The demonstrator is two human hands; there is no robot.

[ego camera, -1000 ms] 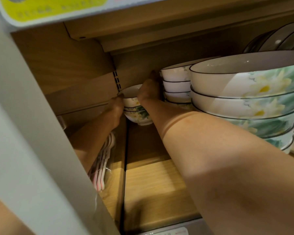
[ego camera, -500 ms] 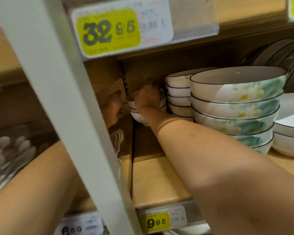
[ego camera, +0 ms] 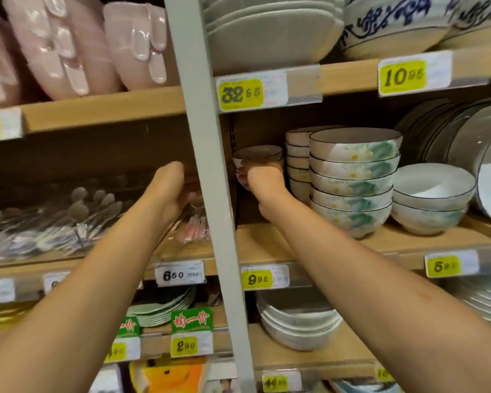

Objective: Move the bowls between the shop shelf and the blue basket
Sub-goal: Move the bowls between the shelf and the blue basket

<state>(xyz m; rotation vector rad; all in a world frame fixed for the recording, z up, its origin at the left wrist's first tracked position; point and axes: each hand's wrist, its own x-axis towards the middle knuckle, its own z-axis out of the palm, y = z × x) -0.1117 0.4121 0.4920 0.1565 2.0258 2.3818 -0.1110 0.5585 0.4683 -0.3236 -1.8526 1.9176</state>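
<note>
The small bowls [ego camera: 257, 153] sit stacked, open side up, far back on the wooden shelf [ego camera: 267, 242], beside the big flowery bowls [ego camera: 355, 177]. The right hand [ego camera: 262, 178] curls its fingers round them. The grey post [ego camera: 207, 165] hides the left hand's [ego camera: 172, 188] fingers, so I cannot tell how they lie.

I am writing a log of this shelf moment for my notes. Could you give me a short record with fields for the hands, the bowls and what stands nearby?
right hand: grips the small bowl stack from the front
left hand: left of the grey upright post, fingertips hidden behind it; grip cannot be told
support: wooden shelf
right of the stack: narrow bowl pile, then floral bowl stack
label below: yellow price tag
blue basket: not in view
</note>
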